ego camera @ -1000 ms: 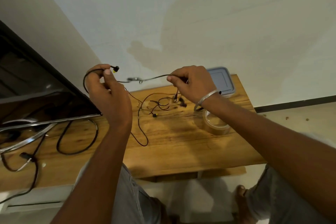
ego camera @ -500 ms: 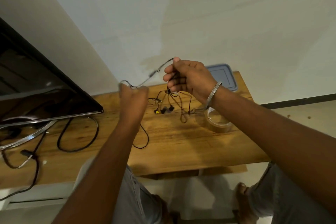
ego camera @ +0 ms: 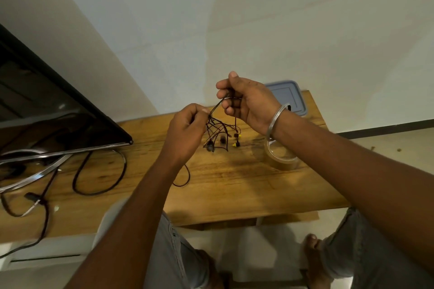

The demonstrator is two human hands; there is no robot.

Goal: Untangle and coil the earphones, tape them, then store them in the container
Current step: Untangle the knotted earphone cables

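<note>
Over the table (ego camera: 234, 185): I hold the earphones (ego camera: 219, 128) up between both hands.
Earphones: thin dark cord, tangled loops hanging, one yellow-tipped bud lowest.
Left hand (ego camera: 185, 131): fingertips pinch the cord.
Right hand (ego camera: 249, 103): fingers curled round the cord.

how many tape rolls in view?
1. A clear round plastic tape roll lies on the wooden table, near its right edge, partly covered by the right forearm. Others could be hidden behind the arms.

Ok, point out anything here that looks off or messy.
The earphones hang in a tangled bunch between the left hand and right hand, not yet coiled. Nothing looks spilled or broken.
</note>
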